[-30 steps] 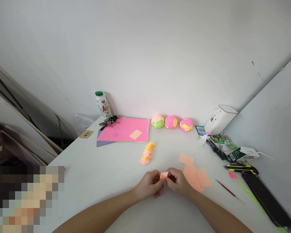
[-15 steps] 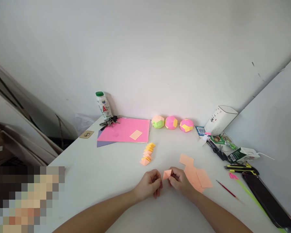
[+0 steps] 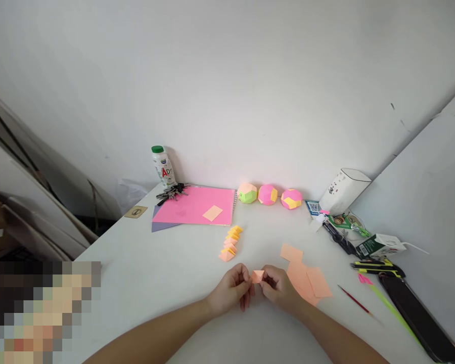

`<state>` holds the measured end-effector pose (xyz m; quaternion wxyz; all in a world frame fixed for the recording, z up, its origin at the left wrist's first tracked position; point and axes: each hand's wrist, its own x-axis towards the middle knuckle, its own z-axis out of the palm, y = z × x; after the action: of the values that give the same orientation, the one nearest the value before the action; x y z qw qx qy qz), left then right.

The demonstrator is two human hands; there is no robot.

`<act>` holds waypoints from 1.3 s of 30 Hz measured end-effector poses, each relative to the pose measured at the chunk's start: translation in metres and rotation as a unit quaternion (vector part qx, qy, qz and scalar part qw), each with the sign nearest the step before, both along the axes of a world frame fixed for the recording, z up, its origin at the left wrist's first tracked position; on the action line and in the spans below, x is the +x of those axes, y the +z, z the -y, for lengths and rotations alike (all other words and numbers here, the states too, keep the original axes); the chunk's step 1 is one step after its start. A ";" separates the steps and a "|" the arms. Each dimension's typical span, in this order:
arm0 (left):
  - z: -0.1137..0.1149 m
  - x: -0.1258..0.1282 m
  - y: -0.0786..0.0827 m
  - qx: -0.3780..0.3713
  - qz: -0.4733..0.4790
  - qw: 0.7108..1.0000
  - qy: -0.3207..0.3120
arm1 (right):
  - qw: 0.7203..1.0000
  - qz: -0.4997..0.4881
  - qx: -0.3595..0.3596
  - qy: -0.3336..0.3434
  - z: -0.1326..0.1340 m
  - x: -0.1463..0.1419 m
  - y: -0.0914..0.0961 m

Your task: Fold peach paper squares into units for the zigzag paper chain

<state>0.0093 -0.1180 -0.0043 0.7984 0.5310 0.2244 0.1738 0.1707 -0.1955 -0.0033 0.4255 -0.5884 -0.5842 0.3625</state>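
Peach folded piece (image 3: 258,276) over a white tabletop (image 3: 147,273)

Thumb and fingers of the right hand (image 3: 278,288) pinch the folded piece at its right side, near the front middle of the view. The fingertips of the left hand (image 3: 230,289) meet its left edge; whether they grip or only touch, I cannot tell. The other left fingers curl loosely below.

Judging by the creased, angled faces, the step in hand looks like shaping or checking a fold. The next move seems to call for a light, exact pinch from both sides, so the creases stay sharp and the thin paper is not crushed.

Just beyond the left hand runs a row of folded units (image 3: 230,242), yellow and peach, so any push forward there needs care. Flat peach sheets (image 3: 301,283) lie just beside the right hand, their near edges partly hidden by it, and a thin red stick (image 3: 358,299) lies further right. More open room lies leftward, where the tabletop runs to a slanting edge well apart from the hands. Its near edge is out of view.
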 end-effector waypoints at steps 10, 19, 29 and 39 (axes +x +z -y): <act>-0.005 -0.001 0.000 -0.014 -0.020 1.000 -0.014 | 0.994 0.009 0.110 0.011 0.001 0.000 -0.002; -0.003 -0.001 0.003 0.016 -0.034 0.999 -0.018 | 0.995 0.054 0.084 0.013 0.000 0.000 0.001; -0.002 0.001 0.001 0.015 -0.063 0.998 0.007 | 0.999 -0.033 -0.033 -0.020 0.002 -0.001 0.000; 0.004 0.002 0.002 0.038 -0.055 0.996 0.057 | 0.991 -0.109 -0.068 -0.030 -0.002 0.006 0.001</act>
<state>0.0110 -0.1224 -0.0024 0.7531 0.5558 0.2911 0.1979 0.1763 -0.1934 -0.0019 0.4560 -0.5902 -0.4906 0.4506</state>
